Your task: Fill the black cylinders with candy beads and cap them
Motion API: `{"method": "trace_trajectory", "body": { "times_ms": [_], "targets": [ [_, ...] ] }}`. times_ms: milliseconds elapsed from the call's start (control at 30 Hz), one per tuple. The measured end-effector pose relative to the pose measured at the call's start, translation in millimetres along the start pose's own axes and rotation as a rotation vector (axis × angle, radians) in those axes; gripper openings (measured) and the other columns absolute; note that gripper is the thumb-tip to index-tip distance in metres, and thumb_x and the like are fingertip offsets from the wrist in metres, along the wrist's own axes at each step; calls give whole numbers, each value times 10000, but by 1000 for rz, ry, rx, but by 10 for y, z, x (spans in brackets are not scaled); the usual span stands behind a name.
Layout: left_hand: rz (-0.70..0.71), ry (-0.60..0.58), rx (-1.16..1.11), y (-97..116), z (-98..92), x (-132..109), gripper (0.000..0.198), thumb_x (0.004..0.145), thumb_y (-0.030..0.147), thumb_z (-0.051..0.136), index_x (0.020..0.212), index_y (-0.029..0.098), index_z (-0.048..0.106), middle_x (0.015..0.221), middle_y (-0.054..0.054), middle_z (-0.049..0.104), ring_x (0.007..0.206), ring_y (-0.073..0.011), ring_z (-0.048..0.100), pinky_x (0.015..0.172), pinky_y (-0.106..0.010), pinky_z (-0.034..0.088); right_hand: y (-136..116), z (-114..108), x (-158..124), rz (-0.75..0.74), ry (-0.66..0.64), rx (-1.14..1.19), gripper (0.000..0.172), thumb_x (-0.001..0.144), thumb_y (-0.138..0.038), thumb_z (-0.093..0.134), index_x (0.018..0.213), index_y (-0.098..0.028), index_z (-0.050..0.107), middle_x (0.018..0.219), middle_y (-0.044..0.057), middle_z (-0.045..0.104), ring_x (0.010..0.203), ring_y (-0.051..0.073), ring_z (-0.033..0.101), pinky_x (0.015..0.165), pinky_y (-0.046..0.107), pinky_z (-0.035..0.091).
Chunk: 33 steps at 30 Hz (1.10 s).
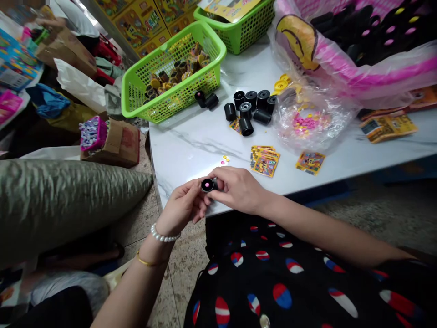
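Crowded workroom with a tiled floor (184, 282) below a white marble-look counter (191, 141). Bulging grey-green sack (64, 205) on the floor left of the counter. Large pink-printed plastic bag (355, 73) of black parts at the far right of the counter, two green plastic baskets side by side at the far edge: the nearer one (153, 107) heaped with small yellow-and-black pieces, the farther one (239, 34) holding printed paper. Cardboard box (116, 148) on the floor with a pink tub (93, 133) of striped sticks on top. Co-worker's hand (51, 25) at the top left corner, well apart. Lap in black cloth (259, 278) with red, white and blue ovals just below the counter edge.

Clear bag (303, 123) of pink and yellow bits near a loose cluster of black cylinders (251, 109). Small stack of printed cards (264, 160) near the counter edge.

Left hand (180, 207), in a pearl bracelet (165, 235) and gold bangle (146, 262), and right hand (237, 189) pressed close together above the near counter edge, both curled and pinching a small black cylinder (207, 185), pink-dotted end showing. Likely light, stiff plastic, probably slick and small enough to slip; safest hold around the barrel, fingertips clear of the dotted end.
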<state>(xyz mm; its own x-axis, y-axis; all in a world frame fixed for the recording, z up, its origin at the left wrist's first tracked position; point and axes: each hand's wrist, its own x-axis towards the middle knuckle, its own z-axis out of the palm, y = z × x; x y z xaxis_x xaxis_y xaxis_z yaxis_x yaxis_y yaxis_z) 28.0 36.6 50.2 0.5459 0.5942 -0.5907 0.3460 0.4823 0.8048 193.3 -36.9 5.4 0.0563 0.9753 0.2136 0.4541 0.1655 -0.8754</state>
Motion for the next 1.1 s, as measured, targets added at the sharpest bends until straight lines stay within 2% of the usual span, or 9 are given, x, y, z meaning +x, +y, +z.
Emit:
{"method": "trace_trajectory", "body": {
  "times_ms": [167,333,567,800,967,1100],
  "targets": [
    [-70,-37,-30,31,53,43,496,852,571,577,680,106,582,533,-28,610,332,-73,497,279,-154,333,-8,16,67,86,58,-3,157,754,-249,655,885,-164,663,650,-38,594,601,101,511,602,234,347],
    [-96,25,-52,61,133,92,558,840,656,530,784,108,616,545,-39,632,337,-97,525,259,-166,328,-23,14,90,138,78,11,154,759,-275,648,866,-166,668,635,-33,631,581,99,539,589,233,354],
    [-84,44,-43,39,172,95,428,770,529,701,758,110,616,553,-24,623,370,-86,543,272,-140,298,-16,28,47,65,88,-22,109,755,-236,641,823,-153,620,624,-40,577,573,93,501,578,224,354],
    [58,34,-102,-123,266,-68,320,840,454,658,814,140,604,539,13,568,439,-78,518,347,-140,370,-27,60,-76,-48,61,-178,150,866,-249,528,945,-137,590,828,44,588,725,143,520,665,265,397],
    [15,11,-131,-82,255,-42,362,849,482,623,741,137,611,540,-13,581,444,-100,532,325,-157,348,-16,89,-86,-35,37,-231,176,900,-274,484,946,-135,582,835,55,590,722,152,526,659,275,403],
    [39,121,-82,-122,308,-23,271,864,421,617,818,155,644,526,18,568,440,-96,525,384,-186,412,-7,78,-93,-24,19,-208,205,904,-271,483,1000,-129,596,876,70,612,745,159,549,670,281,419]
  ]
}}
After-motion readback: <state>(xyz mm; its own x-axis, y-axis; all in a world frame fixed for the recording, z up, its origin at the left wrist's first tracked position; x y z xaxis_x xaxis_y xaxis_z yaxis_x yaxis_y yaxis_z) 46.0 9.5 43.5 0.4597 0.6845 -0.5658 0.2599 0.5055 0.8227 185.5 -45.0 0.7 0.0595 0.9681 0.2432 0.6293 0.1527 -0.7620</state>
